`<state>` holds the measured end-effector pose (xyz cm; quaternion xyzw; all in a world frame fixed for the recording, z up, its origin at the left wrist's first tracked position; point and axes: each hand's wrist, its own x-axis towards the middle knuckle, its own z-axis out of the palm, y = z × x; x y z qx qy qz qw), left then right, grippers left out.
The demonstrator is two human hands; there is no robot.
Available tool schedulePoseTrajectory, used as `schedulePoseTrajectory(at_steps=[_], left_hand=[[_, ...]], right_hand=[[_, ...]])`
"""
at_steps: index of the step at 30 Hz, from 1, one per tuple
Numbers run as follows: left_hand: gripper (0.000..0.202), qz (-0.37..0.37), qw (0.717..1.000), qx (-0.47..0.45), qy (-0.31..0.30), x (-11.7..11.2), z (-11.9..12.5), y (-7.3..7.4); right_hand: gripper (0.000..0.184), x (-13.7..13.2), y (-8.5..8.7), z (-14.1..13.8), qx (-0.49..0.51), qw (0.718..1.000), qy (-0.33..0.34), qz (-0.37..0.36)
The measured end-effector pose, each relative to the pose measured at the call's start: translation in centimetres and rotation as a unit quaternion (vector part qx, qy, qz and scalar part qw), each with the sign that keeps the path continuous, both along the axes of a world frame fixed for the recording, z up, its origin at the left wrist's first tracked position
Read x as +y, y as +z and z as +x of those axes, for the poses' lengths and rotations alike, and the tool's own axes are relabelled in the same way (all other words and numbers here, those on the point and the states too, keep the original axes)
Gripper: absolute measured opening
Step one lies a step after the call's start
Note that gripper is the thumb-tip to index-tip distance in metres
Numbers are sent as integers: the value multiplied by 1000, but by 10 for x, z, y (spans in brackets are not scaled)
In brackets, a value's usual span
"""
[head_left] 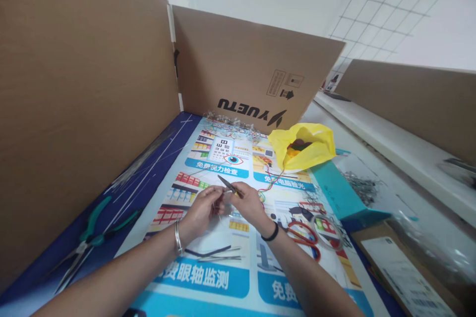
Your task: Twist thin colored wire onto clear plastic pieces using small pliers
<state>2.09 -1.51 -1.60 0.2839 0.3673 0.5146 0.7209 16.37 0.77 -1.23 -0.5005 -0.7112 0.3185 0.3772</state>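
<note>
My right hand is closed around a small pointed tool with a dark tip and some yellow near the grip; the tip points up and left. Close beside it, my left hand has its fingers pinched together, and whatever thin piece is between them is too small to make out. Both hands are over the printed poster sheet. Below them lie dark and silvery thin rods. Red-handled scissors rest to the right of my right wrist. Red, yellow and green cords run from near my right hand toward a yellow bag.
The yellow bag stands open at the back right. Teal-handled pliers lie left, near straight wires. Cardboard walls rise left and behind. Tangled wire pieces line the back; a cardboard box sits right.
</note>
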Motion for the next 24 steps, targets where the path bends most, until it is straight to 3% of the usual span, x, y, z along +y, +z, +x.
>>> schedulePoseTrajectory(at_steps=[7,15,24], left_hand=[[22,18,997,76,-10,2,-2,-4],[16,60,994,90,-35,4,-9,2],[14,62,989,55,-120,12,-25,10]], right_hand=[[7,-2,3,-1,-55,998,10,20],[18,9,10,18,26,993,114,-32],[18,25,13,57,-107,984,130,59]])
